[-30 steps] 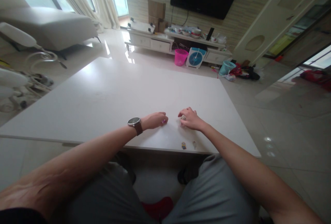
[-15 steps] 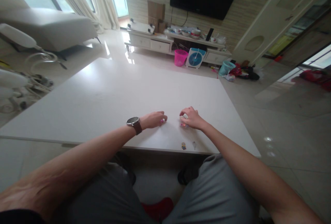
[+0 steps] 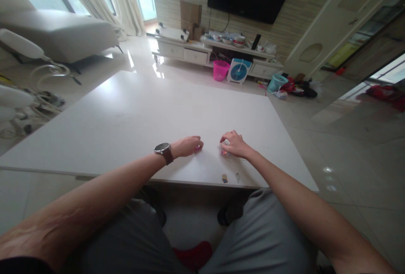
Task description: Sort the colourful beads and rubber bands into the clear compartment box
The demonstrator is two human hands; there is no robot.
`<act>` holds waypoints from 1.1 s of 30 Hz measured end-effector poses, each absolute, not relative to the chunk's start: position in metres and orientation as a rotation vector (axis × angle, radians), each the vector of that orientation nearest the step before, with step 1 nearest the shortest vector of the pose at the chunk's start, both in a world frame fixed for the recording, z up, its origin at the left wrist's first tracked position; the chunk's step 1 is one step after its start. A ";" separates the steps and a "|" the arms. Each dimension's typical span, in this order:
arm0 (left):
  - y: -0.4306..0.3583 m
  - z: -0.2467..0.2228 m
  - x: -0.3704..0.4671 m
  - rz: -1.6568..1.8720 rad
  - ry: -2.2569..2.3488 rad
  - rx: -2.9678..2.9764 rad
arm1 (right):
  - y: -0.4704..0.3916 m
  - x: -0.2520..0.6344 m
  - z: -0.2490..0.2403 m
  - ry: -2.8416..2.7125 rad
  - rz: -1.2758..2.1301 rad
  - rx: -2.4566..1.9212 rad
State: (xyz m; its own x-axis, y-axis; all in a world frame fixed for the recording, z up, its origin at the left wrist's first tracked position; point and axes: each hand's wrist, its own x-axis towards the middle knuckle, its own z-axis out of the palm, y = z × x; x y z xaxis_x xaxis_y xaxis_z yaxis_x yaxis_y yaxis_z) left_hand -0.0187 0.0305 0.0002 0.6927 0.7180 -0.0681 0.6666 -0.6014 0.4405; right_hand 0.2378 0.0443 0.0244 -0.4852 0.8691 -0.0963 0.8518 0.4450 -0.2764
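My left hand (image 3: 190, 145), with a watch (image 3: 162, 148) on its wrist, is closed on a small pink object (image 3: 197, 148) at the tabletop. Its kind is too small to make out. To the right, my right hand (image 3: 234, 143) curls its fingers around a small clear container (image 3: 223, 149) with pink and orange bits in it. The container rests on the white table (image 3: 152, 113), partly hidden by the fingers. Closer to the table's front edge lie a yellow and blue cartoon-figure sticker (image 3: 224, 178) and a small pale flat piece (image 3: 238, 177).
Beyond the table stand a pink basket (image 3: 220, 70), a blue and white fan (image 3: 239, 71) and a teal basket (image 3: 277, 83) on the floor. Behind them is a low TV cabinet (image 3: 196, 56) with dishes on top. My legs are under the front edge.
The fingers of my left hand have drawn in slightly, covering more of the small pink object. My right hand stays at the clear container.
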 end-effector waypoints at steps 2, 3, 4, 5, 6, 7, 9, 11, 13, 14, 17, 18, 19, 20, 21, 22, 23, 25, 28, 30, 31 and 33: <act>0.031 -0.002 -0.019 0.171 1.065 2.469 | 0.046 0.239 0.025 -2.644 0.436 -1.568; 0.031 -0.002 -0.020 0.173 1.063 2.471 | 0.046 0.240 0.025 -2.656 0.432 -1.566; 0.032 -0.003 -0.020 0.174 1.060 2.473 | 0.047 0.241 0.024 -2.667 0.432 -1.563; 0.032 -0.003 -0.020 0.172 1.056 2.476 | 0.048 0.242 0.024 -2.679 0.439 -1.559; 0.032 -0.003 -0.019 0.169 1.052 2.479 | 0.048 0.244 0.023 -2.691 0.449 -1.555; 0.032 -0.003 -0.019 0.164 1.050 2.481 | 0.049 0.245 0.022 -2.704 0.464 -1.553; 0.032 -0.002 -0.019 0.150 1.046 2.482 | 0.049 0.247 0.020 -2.726 0.496 -1.542; 0.032 -0.001 -0.018 0.144 1.044 2.481 | 0.050 0.247 0.017 -2.736 0.515 -1.527; 0.031 0.000 -0.018 0.144 1.044 2.484 | 0.050 0.248 0.015 -2.741 0.517 -1.513; 0.031 0.000 -0.018 0.147 1.046 2.486 | 0.050 0.247 0.014 -2.746 0.513 -1.507; 0.031 0.000 -0.018 0.152 1.045 2.486 | 0.049 0.247 0.012 -2.766 0.495 -1.490; 0.031 0.000 -0.018 0.153 1.046 2.484 | 0.049 0.247 0.012 -2.770 0.487 -1.487; 0.031 -0.001 -0.018 0.153 1.047 2.481 | 0.049 0.246 0.012 -2.772 0.480 -1.486; 0.031 -0.001 -0.018 0.154 1.047 2.480 | 0.050 0.246 0.012 -2.772 0.474 -1.486; 0.031 -0.002 -0.018 0.159 1.047 2.481 | 0.050 0.246 0.011 -2.771 0.470 -1.489; 0.032 -0.003 -0.019 0.165 1.047 2.483 | 0.050 0.246 0.011 -2.770 0.468 -1.496; 0.032 -0.003 -0.019 0.172 1.044 2.486 | 0.051 0.246 0.011 -2.772 0.471 -1.505; 0.032 -0.004 -0.020 0.180 1.039 2.489 | 0.051 0.246 0.011 -2.779 0.479 -1.529; 0.033 -0.005 -0.021 0.188 1.034 2.492 | 0.051 0.246 0.012 -2.792 0.493 -1.551; 0.033 -0.006 -0.021 0.198 1.027 2.494 | 0.051 0.245 0.013 -2.800 0.497 -1.548; 0.034 -0.006 -0.021 0.201 1.023 2.493 | 0.051 0.245 0.013 -2.805 0.495 -1.545; 0.034 -0.008 -0.022 0.199 1.019 2.489 | 0.051 0.245 0.013 -2.818 0.485 -1.544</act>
